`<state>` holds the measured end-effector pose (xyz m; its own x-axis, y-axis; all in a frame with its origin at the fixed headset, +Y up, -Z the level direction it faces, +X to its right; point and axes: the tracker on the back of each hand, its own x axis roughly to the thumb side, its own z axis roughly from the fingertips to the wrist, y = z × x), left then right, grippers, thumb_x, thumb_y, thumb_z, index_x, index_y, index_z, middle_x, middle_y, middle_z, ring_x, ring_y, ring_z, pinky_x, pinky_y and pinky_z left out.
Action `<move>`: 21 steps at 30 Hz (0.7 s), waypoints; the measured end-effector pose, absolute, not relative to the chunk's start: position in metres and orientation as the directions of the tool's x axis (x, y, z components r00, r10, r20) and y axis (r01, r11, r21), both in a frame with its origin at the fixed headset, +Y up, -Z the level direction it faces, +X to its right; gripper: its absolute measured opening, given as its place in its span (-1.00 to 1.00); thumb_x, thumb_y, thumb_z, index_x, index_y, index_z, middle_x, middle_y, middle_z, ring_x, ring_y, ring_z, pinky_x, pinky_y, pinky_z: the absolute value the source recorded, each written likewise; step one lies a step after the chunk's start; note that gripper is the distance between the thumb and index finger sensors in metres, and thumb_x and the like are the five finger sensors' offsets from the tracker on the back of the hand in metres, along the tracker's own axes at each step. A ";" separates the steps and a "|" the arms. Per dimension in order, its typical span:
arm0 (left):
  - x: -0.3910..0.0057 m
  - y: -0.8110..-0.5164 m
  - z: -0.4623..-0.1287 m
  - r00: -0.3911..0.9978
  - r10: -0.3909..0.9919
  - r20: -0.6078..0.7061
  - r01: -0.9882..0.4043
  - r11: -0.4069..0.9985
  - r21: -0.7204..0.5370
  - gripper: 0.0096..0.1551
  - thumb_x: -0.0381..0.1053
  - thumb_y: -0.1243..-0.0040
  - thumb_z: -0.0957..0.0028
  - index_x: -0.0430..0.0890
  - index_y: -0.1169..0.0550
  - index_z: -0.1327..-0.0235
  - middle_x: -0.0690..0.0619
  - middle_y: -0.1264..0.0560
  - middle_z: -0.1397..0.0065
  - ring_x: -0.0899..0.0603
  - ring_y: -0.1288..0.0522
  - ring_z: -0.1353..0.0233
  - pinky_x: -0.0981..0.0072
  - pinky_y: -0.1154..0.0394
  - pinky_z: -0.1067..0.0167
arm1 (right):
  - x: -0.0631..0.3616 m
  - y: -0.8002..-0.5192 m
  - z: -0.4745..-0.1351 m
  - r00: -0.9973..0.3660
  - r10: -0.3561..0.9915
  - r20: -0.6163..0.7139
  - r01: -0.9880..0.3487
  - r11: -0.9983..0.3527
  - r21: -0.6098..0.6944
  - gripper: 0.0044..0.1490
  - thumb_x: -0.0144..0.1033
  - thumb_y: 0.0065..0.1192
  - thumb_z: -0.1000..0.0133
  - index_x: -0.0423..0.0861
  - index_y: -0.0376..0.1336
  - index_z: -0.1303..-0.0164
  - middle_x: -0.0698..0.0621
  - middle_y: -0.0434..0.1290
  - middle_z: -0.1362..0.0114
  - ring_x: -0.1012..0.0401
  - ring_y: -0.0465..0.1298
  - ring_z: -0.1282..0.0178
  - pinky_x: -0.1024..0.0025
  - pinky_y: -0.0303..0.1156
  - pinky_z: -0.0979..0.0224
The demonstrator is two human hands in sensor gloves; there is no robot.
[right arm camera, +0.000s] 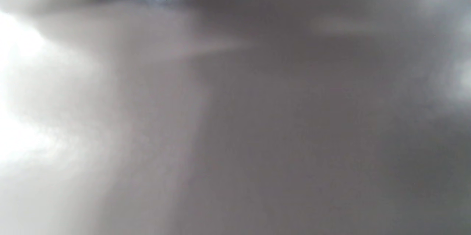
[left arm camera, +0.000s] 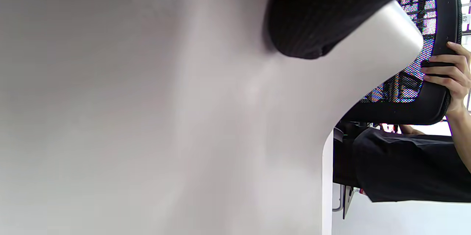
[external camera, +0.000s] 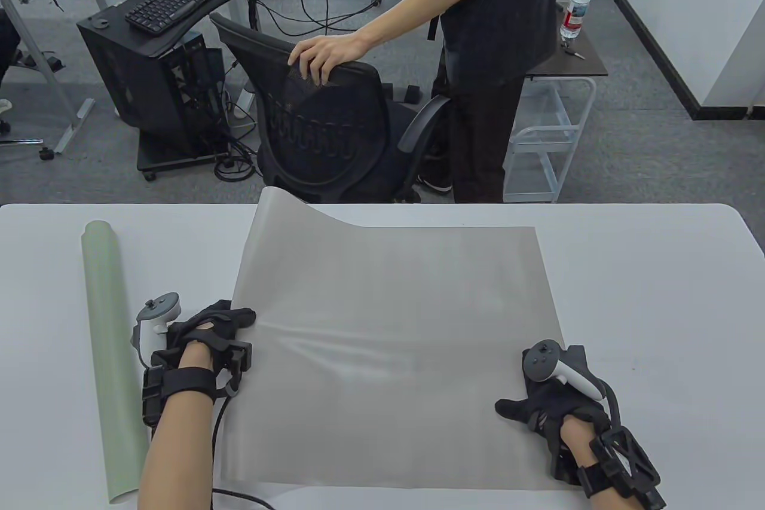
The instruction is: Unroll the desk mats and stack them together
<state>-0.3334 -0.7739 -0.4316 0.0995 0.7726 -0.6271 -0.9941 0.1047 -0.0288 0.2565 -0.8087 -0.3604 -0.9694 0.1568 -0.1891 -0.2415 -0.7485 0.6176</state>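
My left hand [external camera: 206, 333] presses flat on the left edge of the unrolled grey rectangular desk mat [external camera: 388, 348] at frame centre; its far-left corner curls up. My right hand [external camera: 553, 396] lies flat, fingers spread, lower right. The rolled pale-green desk mat [external camera: 110, 354] lies at left. No writing is readable.

Rolled mat [external camera: 109, 363] left of unrolled mat [external camera: 388, 348]
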 end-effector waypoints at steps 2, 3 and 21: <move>-0.331 -0.769 -0.434 0.162 0.764 -0.625 -0.985 0.162 -0.058 -0.47 -0.04 -0.39 0.05 0.04 -0.34 -0.09 0.01 -0.45 -0.34 -0.08 -0.74 -0.04 0.22 -0.75 0.07 | 0.256 -0.809 -0.360 -0.969 0.157 -0.189 -0.241 -0.749 0.617 0.34 0.50 -0.07 0.13 0.13 -0.70 -0.36 -0.02 -0.82 -0.47 -0.09 -0.73 -0.47 -0.14 -0.60 -0.46; -0.329 -0.766 -0.436 0.213 0.752 -0.624 -0.974 0.210 -0.080 -0.44 -0.05 -0.39 0.05 0.03 -0.31 -0.11 0.01 -0.45 -0.34 -0.08 -0.73 -0.05 0.22 -0.74 0.06 | 0.256 -0.809 -0.360 -0.969 0.157 -0.189 -0.242 -0.749 0.617 0.34 0.50 -0.07 0.13 0.12 -0.70 -0.36 -0.02 -0.82 -0.47 -0.09 -0.73 -0.47 -0.14 -0.60 -0.46; -0.277 -0.742 -0.460 0.823 0.144 -0.549 -0.389 0.848 -0.361 0.10 -0.06 -0.36 0.14 0.31 0.15 -0.35 -0.17 -0.06 -0.57 -0.23 -0.50 -0.28 0.07 -0.55 -0.08 | 0.255 -0.809 -0.360 -0.970 0.157 -0.184 -0.238 -0.751 0.616 0.34 0.49 -0.07 0.13 0.12 -0.69 -0.36 -0.03 -0.81 -0.47 -0.10 -0.73 -0.47 -0.15 -0.59 -0.46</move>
<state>-0.2767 -0.7416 -0.4604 0.8232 0.1436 -0.5492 -0.3886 0.8478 -0.3609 0.2552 -0.8090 -0.3605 -0.9703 0.1574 -0.1838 -0.2384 -0.7506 0.6163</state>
